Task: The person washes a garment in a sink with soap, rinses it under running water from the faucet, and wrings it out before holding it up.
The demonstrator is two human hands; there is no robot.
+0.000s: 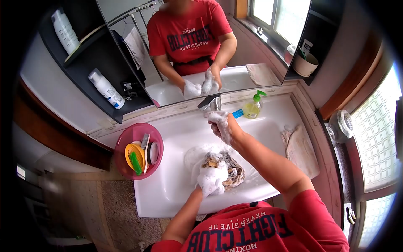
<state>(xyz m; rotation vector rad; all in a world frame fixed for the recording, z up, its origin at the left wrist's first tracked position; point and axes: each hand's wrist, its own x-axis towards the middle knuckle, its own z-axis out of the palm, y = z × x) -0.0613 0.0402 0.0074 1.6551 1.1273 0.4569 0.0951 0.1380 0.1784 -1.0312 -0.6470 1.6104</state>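
Bright window [375, 138], brown wood trim [351, 88]

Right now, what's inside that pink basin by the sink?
Inside the pink basin are a rounded yellow thing, a green item lying over it, a pale-bristled brush and a round, pale thing. Whatever lies beneath them is covered.

Counted from where I stand: one left hand [212, 181] and one right hand [223, 126], two in all; one sink [163, 189]; one faucet [214, 103]; one bundle of patterned cloth [234, 170]; one pale cloth [300, 147]; one pink basin [125, 135]; two white bottles [108, 90]; one green-topped pump bottle [252, 110]; one white cup [305, 66]; one clear jar [339, 126]; one mirror [243, 50].
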